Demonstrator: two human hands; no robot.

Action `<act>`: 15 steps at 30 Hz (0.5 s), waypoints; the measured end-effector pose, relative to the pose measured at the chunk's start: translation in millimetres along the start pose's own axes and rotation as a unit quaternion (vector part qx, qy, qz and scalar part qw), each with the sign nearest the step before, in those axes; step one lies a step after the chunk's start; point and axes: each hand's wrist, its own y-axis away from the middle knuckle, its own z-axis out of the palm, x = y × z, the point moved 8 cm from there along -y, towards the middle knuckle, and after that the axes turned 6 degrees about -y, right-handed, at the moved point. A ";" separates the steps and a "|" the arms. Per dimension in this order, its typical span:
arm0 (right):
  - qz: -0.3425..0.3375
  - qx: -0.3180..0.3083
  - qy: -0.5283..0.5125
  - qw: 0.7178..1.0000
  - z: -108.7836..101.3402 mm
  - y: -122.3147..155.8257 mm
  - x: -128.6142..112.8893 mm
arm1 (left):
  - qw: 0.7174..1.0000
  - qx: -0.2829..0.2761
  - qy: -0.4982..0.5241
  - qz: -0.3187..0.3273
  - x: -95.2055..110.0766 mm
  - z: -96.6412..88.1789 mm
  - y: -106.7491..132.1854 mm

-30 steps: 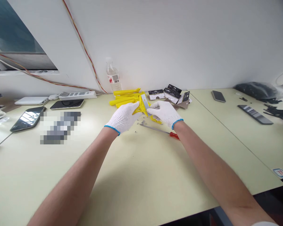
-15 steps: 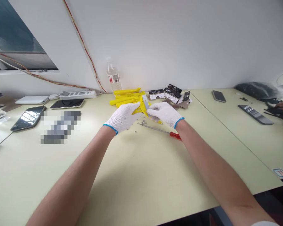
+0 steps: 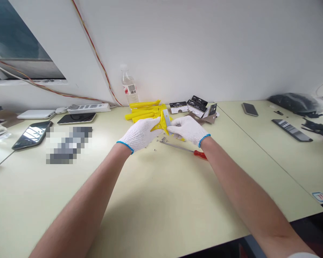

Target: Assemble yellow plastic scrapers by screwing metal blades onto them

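In white knitted gloves with blue cuffs, both hands meet over the middle of the table. My left hand (image 3: 143,133) is closed around a yellow plastic scraper (image 3: 161,123), most of whose grip it hides. Along the scraper's head lies a flat metal blade (image 3: 167,117), and my right hand (image 3: 190,129) pinches its near end between thumb and fingers. Several small screws (image 3: 163,139) are scattered on the table just below. A screwdriver (image 3: 200,154) with a red handle lies beneath my right wrist. More yellow scraper handles (image 3: 142,112) are piled behind my left hand.
Black and white card packages (image 3: 197,106) lie behind my right hand. A plastic bottle (image 3: 130,87) stands against the wall. Phones (image 3: 76,118) and a power strip (image 3: 90,108) lie at left. At right are another phone (image 3: 249,109) and a dark flat strip (image 3: 292,130).
Another person's hand at the far right has left the view. My hands keep nearly the same hold on the scraper and blade, with only a slight shift.
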 end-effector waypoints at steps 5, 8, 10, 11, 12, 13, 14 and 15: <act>0.003 0.004 0.016 1.000 -3.6 3.9 -1.9 | 0.999 -0.003 -0.035 0.030 1.7 3.0 -0.5; 0.014 -0.018 0.029 0.999 -0.9 10.1 -1.1 | 0.999 0.000 -0.033 0.017 1.9 1.4 -1.4; 0.021 -0.034 0.037 0.999 1.8 13.2 -0.4 | 0.999 0.005 -0.038 0.005 1.9 -0.2 -1.4; 0.024 -0.040 0.040 0.998 2.9 14.1 0.1 | 0.999 0.007 -0.041 0.002 2.2 -0.8 -1.3; 0.028 -0.045 0.044 0.998 3.7 14.4 0.7 | 0.999 0.007 -0.043 0.001 2.4 -0.9 -1.2; 0.030 -0.048 0.046 0.997 4.4 14.2 1.3 | 0.999 0.006 -0.043 0.000 2.5 -0.5 -1.1; 0.032 -0.052 0.049 0.997 4.9 13.6 1.9 | 0.999 0.003 -0.040 0.000 2.4 0.2 -1.1; 0.034 -0.055 0.052 0.997 5.1 12.8 2.6 | 0.999 0.002 -0.034 -0.001 2.0 0.9 -1.2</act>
